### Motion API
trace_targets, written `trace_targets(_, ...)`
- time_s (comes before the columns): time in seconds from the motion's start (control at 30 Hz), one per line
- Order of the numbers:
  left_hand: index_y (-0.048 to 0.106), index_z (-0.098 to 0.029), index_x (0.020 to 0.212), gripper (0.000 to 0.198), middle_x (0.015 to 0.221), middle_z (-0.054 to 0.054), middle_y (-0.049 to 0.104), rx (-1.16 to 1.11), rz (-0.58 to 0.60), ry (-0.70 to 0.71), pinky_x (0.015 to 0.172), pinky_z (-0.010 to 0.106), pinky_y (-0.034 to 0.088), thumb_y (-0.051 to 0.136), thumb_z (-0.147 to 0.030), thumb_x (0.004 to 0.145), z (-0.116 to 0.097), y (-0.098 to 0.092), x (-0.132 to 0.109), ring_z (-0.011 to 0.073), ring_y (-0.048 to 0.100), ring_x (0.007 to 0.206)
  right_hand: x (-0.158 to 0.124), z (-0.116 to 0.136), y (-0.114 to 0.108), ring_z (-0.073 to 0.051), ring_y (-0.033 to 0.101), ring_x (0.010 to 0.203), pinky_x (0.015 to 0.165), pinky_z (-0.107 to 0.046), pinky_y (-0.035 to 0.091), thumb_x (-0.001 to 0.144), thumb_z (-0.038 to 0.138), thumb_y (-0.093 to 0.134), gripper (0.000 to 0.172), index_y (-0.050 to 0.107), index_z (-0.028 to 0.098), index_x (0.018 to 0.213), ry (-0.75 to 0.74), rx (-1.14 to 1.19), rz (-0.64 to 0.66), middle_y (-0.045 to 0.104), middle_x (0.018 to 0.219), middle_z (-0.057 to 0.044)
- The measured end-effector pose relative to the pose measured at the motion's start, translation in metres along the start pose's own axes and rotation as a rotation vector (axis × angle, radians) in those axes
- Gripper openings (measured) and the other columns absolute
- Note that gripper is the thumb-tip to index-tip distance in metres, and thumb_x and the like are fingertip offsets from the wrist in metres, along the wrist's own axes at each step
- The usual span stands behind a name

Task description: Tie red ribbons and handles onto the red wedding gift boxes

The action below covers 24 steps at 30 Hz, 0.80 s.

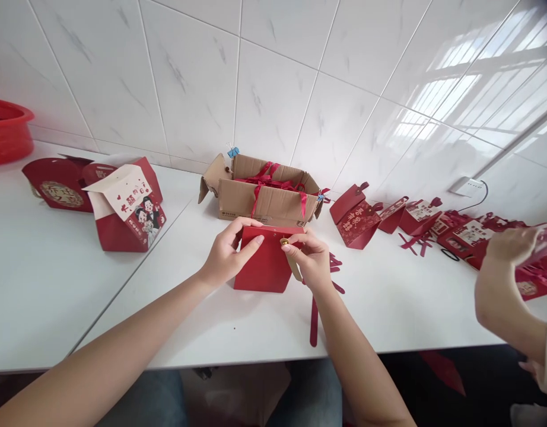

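Note:
A plain red gift box (261, 270) stands upright on the white table in front of me. My left hand (226, 252) grips its upper left edge, thumb on the near face and fingers behind. At the upper right corner, my right hand (312, 256) pinches a small round gold-coloured stud (285, 242) between thumb and fingers. From that hand a narrow tan strip (295, 268) hangs down against the box. Several dark red straps lie beside and under my right wrist, one strap (314, 323) pointing toward the table's front edge.
Behind the box is an open cardboard carton (255, 204) with red ribbons inside. Decorated gift boxes (124, 207) stand at left, near a red plastic tub (9, 133). More red boxes (356, 216) line the right side. Another person's arm (500, 290) reaches in at far right.

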<state>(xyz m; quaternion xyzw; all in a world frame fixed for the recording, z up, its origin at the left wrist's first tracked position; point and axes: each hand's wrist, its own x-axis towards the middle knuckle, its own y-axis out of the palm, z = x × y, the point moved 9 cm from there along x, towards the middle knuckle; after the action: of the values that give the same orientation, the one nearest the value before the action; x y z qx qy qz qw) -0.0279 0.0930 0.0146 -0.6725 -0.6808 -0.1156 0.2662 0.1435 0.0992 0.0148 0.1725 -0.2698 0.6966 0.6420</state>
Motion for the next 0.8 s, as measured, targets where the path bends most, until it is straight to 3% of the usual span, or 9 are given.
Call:
trace_targets(0.2,0.057,-0.02,0.094,0.018,0.128,0.01,0.055,-0.047,-0.005,0.055,0.078,0.032,0.053,0.06,-0.036,0.086,-0.008,0.002,-0.001,0.0241,0.056,0.114,-0.005,0.009,-0.004,-0.024,0.05,0.118,0.101,-0.045,0.042,0.071,0.034,0.077,0.012,0.07,0.024,0.07,-0.102,-0.131,-0.157,0.053,0.109,-0.007)
trace_targets(0.3,0.055,-0.02,0.095,0.018,0.116,0.01,0.064,-0.131,0.039,0.012,0.077,0.033,0.054,0.059,-0.036,0.088,-0.006,0.006,-0.005,0.0231,0.062,0.104,-0.007,0.015,-0.001,-0.026,0.047,0.124,0.104,-0.047,0.039,0.073,0.032,0.076,0.01,0.07,0.024,0.07,-0.171,-0.198,-0.149,0.052,0.119,-0.007)
trace_targets(0.4,0.057,-0.02,0.096,0.02,0.106,0.009,0.067,-0.132,0.039,0.006,0.071,0.03,0.054,0.06,-0.037,0.087,-0.006,0.007,-0.007,0.0205,0.065,0.092,-0.009,0.021,0.001,-0.026,0.05,0.122,0.101,-0.045,0.042,0.074,0.031,0.075,0.01,0.069,0.025,0.071,-0.223,-0.222,-0.134,0.054,0.116,-0.007)
trace_targets(0.63,0.054,-0.019,0.089,0.02,0.08,0.001,0.063,-0.062,-0.021,0.002,0.058,0.024,0.048,0.06,-0.039,0.086,-0.007,0.006,-0.008,0.0146,0.059,0.069,-0.009,0.022,0.002,-0.025,0.056,0.113,0.094,-0.042,0.045,0.073,0.028,0.076,0.008,0.07,0.024,0.072,-0.201,-0.211,-0.131,0.055,0.114,-0.007)
trace_targets(0.8,0.051,-0.02,0.086,0.021,0.075,-0.001,0.059,-0.06,-0.026,-0.011,0.056,0.024,0.046,0.06,-0.039,0.086,-0.008,0.008,-0.008,0.0139,0.057,0.065,-0.011,0.025,0.0,-0.025,0.056,0.111,0.089,-0.041,0.047,0.075,0.027,0.074,0.007,0.068,0.023,0.073,-0.207,-0.23,-0.177,0.056,0.113,-0.007)
